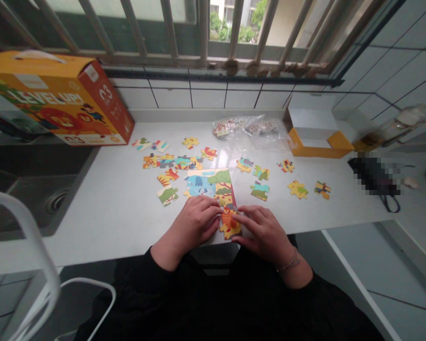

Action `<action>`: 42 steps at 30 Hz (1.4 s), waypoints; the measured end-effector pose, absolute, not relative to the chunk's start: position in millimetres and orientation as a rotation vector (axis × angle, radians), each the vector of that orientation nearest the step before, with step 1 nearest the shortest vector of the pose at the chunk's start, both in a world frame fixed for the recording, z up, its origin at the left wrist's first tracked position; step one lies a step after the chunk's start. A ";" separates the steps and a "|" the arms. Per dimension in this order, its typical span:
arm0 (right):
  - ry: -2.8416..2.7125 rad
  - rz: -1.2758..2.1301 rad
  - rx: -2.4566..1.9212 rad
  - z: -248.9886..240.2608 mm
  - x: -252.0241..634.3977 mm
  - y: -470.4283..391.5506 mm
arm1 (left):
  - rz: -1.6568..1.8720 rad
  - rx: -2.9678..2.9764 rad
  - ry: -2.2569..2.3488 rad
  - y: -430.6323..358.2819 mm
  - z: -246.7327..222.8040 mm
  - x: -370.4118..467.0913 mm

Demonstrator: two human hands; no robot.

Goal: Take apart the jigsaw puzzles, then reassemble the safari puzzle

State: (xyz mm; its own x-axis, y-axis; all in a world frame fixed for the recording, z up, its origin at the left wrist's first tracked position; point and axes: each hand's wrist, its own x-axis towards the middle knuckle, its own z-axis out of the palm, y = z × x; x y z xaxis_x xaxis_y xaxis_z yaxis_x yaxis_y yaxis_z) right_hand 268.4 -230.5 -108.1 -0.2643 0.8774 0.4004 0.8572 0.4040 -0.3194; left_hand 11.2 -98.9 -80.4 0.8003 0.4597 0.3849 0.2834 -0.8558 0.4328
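Observation:
A partly joined jigsaw puzzle (202, 182) lies flat on the white counter, with blue elephants at its upper left and a column of pieces running down its right side. At the left edge of that column's lower part, my left hand (197, 220) rests with its fingers bent and close together. My right hand (261, 229) is on the other side, fingers apart, with a fingertip on an orange and yellow piece (230, 221). Loose pieces lie around, among them a green one (167, 194) at the left and a yellow one (298, 189) at the right.
An orange and red box (57, 102) stands at the back left beside a sink (31, 199). Plastic bags of pieces (248, 128) and an open yellow box (317, 147) sit along the back wall. A dark, pixelated object (374, 177) lies at the right.

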 end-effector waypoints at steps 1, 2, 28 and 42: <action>-2.104 0.058 -1.465 -108.8 268.5 -230.8 | 0.677 2.631 0.554 -98.8 -80.1 10.9; -2.042 0.067 -1.453 -110.2 268.8 -231.3 | 0.656 2.629 0.538 -98.7 -79.7 10.5; -1.210 -0.478 -2.287 -118.2 397.9 -235.6 | 0.447 2.611 0.486 -94.5 -80.5 12.4; -1.125 -0.482 -2.401 -131.0 439.7 -239.0 | 0.630 2.624 0.635 -93.5 -83.4 8.2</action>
State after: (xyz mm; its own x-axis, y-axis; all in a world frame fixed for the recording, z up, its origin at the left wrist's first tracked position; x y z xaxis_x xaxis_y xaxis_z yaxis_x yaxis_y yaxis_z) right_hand 439.7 -239.0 -131.0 0.6080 0.6299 0.4834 0.7844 -0.5707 -0.2429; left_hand 8.2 -93.5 -83.4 0.7990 0.5007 0.3330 0.3367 -0.8314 0.4420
